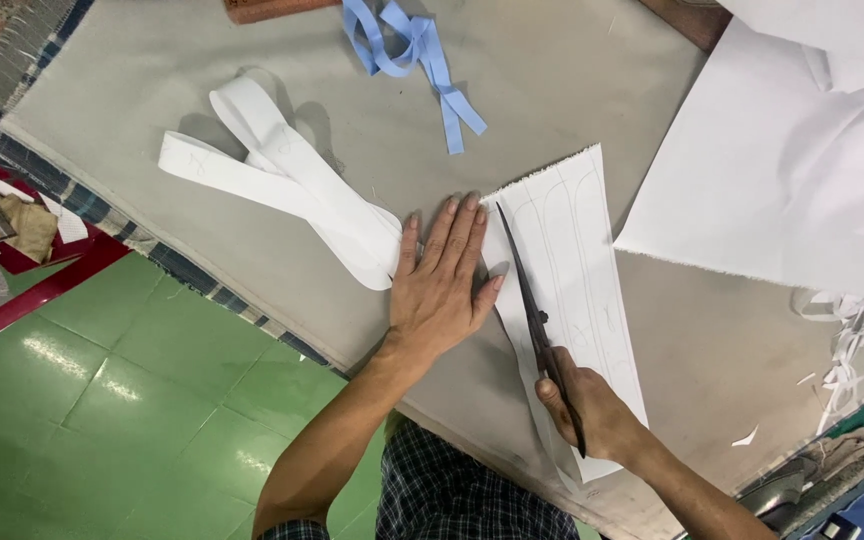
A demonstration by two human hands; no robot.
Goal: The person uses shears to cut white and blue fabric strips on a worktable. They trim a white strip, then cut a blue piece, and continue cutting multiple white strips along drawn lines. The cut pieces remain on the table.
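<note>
Near the surface's (202,60) front edge, the right hand (592,410) has its fingers closed around dark scissors (537,320), cutting a marked white fabric strip (582,300). The left hand (442,280), fingers spread flat, pins it; best kept close beside the blades. Beyond lie white bands (282,180) and blue ribbon (422,55).

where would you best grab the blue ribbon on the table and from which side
Take the blue ribbon at its looped, bunched part near the table's far edge, coming from above: the loops stand off the grey cloth, while its tails lie flat. Both hands are busy: left hand flat, right hand holding scissors.
</note>
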